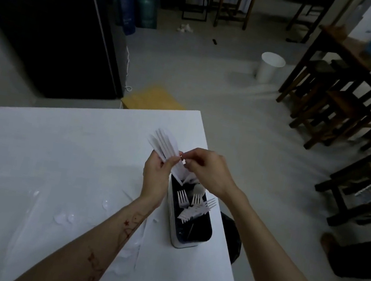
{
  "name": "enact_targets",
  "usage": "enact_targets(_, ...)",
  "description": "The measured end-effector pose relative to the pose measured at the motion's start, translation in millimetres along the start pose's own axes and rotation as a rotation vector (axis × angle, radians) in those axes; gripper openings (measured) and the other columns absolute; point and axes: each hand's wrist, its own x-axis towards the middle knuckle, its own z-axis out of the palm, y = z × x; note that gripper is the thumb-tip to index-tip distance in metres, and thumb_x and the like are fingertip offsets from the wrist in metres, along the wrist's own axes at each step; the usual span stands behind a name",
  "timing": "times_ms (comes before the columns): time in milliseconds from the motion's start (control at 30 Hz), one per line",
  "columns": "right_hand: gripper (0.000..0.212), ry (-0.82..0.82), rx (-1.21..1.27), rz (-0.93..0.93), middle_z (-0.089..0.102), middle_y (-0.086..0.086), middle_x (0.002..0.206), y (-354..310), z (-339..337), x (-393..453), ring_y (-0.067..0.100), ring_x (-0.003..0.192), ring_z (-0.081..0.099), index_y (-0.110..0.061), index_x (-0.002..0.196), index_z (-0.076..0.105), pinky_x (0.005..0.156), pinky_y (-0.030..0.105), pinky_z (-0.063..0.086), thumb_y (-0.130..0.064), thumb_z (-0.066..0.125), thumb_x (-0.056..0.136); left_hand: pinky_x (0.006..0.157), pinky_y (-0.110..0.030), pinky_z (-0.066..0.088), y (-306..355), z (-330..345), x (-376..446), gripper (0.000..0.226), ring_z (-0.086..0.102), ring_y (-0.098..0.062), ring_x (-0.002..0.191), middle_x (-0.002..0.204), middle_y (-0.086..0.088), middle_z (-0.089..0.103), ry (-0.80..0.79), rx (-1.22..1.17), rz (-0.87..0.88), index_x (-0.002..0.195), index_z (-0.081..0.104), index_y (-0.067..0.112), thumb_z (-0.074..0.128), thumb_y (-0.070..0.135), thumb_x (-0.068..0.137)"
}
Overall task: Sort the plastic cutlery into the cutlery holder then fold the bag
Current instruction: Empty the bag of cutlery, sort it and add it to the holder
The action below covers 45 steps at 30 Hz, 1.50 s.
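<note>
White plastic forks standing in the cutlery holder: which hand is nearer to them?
Right. The right hand hangs above the white plastic forks, while the left hand, gripping a fan of white knives, sits beside the holder.

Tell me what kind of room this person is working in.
Probably a dim break room or canteen: wooden table with stools tucked under it, a tall dark fridge-like cabinet, and a white bin on the floor.
</note>
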Motion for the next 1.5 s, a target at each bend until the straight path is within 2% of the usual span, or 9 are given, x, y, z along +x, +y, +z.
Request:
enact_targets(267,0.022,0.240,0.263,-0.009,0.074,-0.002,0.087,1.4,0.6,-2.9,0.003,0.074,0.071,-0.012,0.097,0.069,0.078,0.026,0.058,0.001,0.053,0.088,0.079,-0.022,0.052,0.9,0.7,2.2,0.014,0.066,-0.008,0.089,0.094,0.005,0.072,-0.062,0.150,0.074,0.101,0.064,0.017,0.065,0.019,0.087)
enact_targets(533,0.033,0.335,0.088,-0.290,0.065,-0.014,0.121,-4.7,6.7,-15.7,0.001,0.110,0.056,-0.025,0.124,0.064,0.092,0.016,0.045,-0.037,0.063,0.093,0.062,-0.009,0.046,-13.4,4.1,-16.8,0.015,0.066,0.001,0.079,0.083,0.010,0.070,-0.207,0.340,0.075,0.097,0.063,0.021,0.051,0.011,0.094)
enact_targets(700,0.035,0.214,-0.200,-0.543,0.059,-0.003,0.136,8.9,23.1,-12.4,0.010,0.124,0.052,-0.021,0.131,0.061,0.104,0.026,0.041,-0.031,0.056,0.097,0.087,-0.023,0.044,-18.7,7.5,-19.8,0.026,0.053,0.001,0.096,0.107,0.008,0.052,-0.222,0.510,0.195,0.122,0.051,0.003,0.043,0.003,0.097)
enact_targets(800,0.027,0.257,-0.194,-0.520,0.066,0.000,0.126,27.9,33.5,-12.5,0.013,0.117,0.059,-0.014,0.123,0.066,0.099,0.033,0.048,-0.018,0.054,0.098,0.097,-0.037,0.039,-25.3,3.0,-21.0,0.029,0.049,-0.024,0.110,0.122,-0.017,0.049,-0.231,0.599,0.202,0.125,0.045,-0.003,0.045,0.004,0.096)
enact_targets(1000,0.043,0.160,-0.480,-0.542,0.054,0.011,0.141,51.0,48.9,-14.3,0.024,0.138,0.042,-0.004,0.133,0.057,0.117,0.043,0.027,-0.023,0.033,0.103,0.096,-0.007,0.036,-34.3,-14.0,-40.8,0.030,0.049,0.005,0.107,0.124,0.007,0.041,-0.212,0.517,0.236,0.129,0.049,0.012,0.037,0.011,0.101)
enact_targets(1133,0.059,0.149,-0.571,-0.492,0.042,0.009,0.151,36.4,52.2,-20.4,0.019,0.146,0.028,-0.007,0.143,0.046,0.122,0.041,0.013,-0.040,0.014,0.106,0.104,-0.001,0.021,-53.1,-35.8,-56.6,0.039,0.040,0.000,0.126,0.138,0.004,0.043,-0.193,0.566,0.206,0.140,0.042,0.014,0.035,0.011,0.102)
enact_targets(1300,0.035,0.295,-0.410,-0.653,0.055,0.014,0.139,2.8,86.5,-34.9,0.024,0.128,0.050,-0.003,0.131,0.057,0.111,0.035,0.037,-0.008,0.049,0.098,0.105,0.003,0.012,-84.4,-82.7,-80.4,0.041,0.027,-0.006,0.139,0.149,0.004,0.034,-0.114,0.683,0.134,0.142,0.041,0.014,0.038,0.012,0.101)
enact_targets(1367,0.035,0.237,-0.297,-0.596,0.063,0.012,0.127,-6.0,116.9,-44.2,0.023,0.115,0.058,-0.003,0.124,0.061,0.099,0.029,0.046,0.003,0.056,0.090,0.110,-0.003,0.014,-102.9,-109.7,-90.3,0.040,0.027,-0.014,0.142,0.148,-0.001,0.037,-0.096,0.767,0.112,0.140,0.043,0.010,0.040,0.010,0.100)
enact_targets(1500,0.029,0.059,-0.199,-0.123,0.065,0.012,0.115,13.3,175.7,-55.6,0.027,0.103,0.063,-0.007,0.119,0.061,0.089,0.034,0.051,-0.002,0.056,0.091,0.108,-0.051,0.037,-133.8,-160.3,-103.3,0.043,0.023,-0.026,0.144,0.144,-0.007,0.047,-0.194,1.045,0.163,0.135,0.049,0.011,0.026,0.027,0.103)
